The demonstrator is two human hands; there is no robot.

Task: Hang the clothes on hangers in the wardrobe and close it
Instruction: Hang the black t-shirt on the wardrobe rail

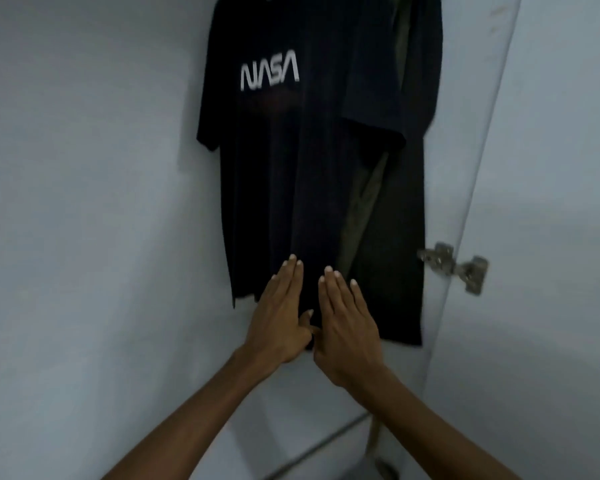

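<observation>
A black T-shirt (284, 174) with white NASA lettering hangs inside the wardrobe, its top cut off by the frame. Behind it to the right hang an olive garment (364, 209) and another dark garment (399, 271). My left hand (279, 313) lies flat with straight fingers against the lower hem of the NASA shirt. Beside it, my right hand (347, 327) also lies flat with straight fingers on the dark fabric. The two thumbs nearly touch. The hangers and the rail are out of view.
The pale wardrobe wall (101, 202) fills the left side. An open wardrobe door (551, 237) stands at the right, with a metal hinge (454, 266) on its inner edge. A pale shelf or floor edge (326, 441) runs below the clothes.
</observation>
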